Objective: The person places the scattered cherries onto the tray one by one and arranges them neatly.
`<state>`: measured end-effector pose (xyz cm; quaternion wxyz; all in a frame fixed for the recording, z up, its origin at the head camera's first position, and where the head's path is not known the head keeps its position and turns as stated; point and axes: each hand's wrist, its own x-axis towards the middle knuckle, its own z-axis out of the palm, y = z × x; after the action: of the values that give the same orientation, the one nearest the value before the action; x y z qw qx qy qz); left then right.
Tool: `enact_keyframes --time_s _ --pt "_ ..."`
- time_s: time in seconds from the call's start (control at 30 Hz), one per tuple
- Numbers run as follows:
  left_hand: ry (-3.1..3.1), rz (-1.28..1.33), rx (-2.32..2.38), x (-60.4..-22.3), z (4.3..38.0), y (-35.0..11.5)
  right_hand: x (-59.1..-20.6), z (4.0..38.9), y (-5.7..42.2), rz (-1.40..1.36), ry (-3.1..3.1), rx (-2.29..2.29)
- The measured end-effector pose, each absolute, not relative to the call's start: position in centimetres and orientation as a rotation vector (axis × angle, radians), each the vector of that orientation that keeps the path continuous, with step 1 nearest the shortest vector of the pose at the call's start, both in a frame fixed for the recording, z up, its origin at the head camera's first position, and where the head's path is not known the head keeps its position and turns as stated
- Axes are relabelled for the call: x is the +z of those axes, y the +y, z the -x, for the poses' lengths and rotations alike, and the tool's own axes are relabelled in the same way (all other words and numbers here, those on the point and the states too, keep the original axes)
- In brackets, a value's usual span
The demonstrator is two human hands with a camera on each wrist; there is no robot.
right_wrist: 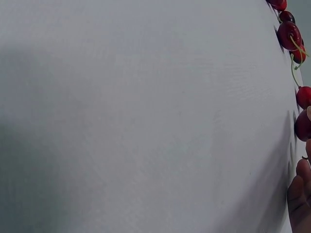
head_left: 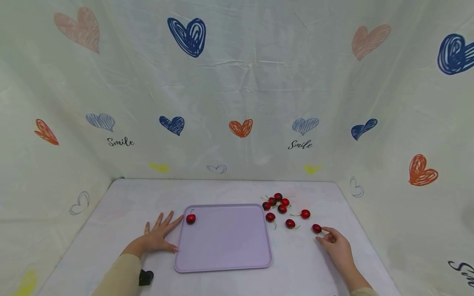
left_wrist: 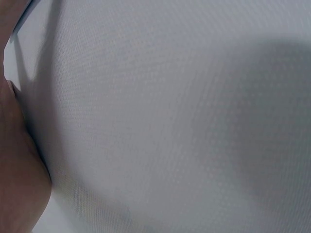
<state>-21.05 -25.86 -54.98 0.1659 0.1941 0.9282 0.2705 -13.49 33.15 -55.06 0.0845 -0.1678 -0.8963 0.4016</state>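
A purple tray [head_left: 226,238] lies on the table, with one stemmed cherry [head_left: 190,218] near its far left corner. My left hand [head_left: 157,238] rests beside the tray's left edge, fingers spread, index fingertip and thumb at the rim. In the left wrist view only part of that hand [left_wrist: 22,160] shows. To the right, my right hand [head_left: 337,248] is at a dark red cherry [head_left: 316,228]; the index fingertip touches its side, and the thumb is apart below it. The right wrist view shows a fingertip against this cherry [right_wrist: 303,125], most of the hand being cut off.
Several loose cherries [head_left: 282,209] with green stems lie right of the tray, clustered toward the back. A black object [head_left: 146,277] sits by the left sleeve. White table [head_left: 296,263] surrounds the tray; a heart-printed curtain [head_left: 237,94] hangs behind and at both sides.
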Motion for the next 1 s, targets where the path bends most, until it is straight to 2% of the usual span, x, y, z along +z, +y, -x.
enact_keyframes --time_s 0.4,0.57,0.83,1.0 --pt "2.666 -0.522 0.722 -55.9 21.4 -26.0 -56.1 15.1 33.4 0.446 -2.657 1.037" --pt "2.649 -0.532 0.755 -54.9 21.1 -25.7 -56.3 15.7 33.1 0.443 -2.693 1.054" --pt "2.697 -0.519 0.743 -56.4 22.1 -26.2 -56.3 16.4 32.6 0.447 -2.735 1.135" --pt "2.695 -0.545 0.761 -56.5 21.3 -25.9 -55.8 15.8 32.2 0.448 -2.739 1.201"
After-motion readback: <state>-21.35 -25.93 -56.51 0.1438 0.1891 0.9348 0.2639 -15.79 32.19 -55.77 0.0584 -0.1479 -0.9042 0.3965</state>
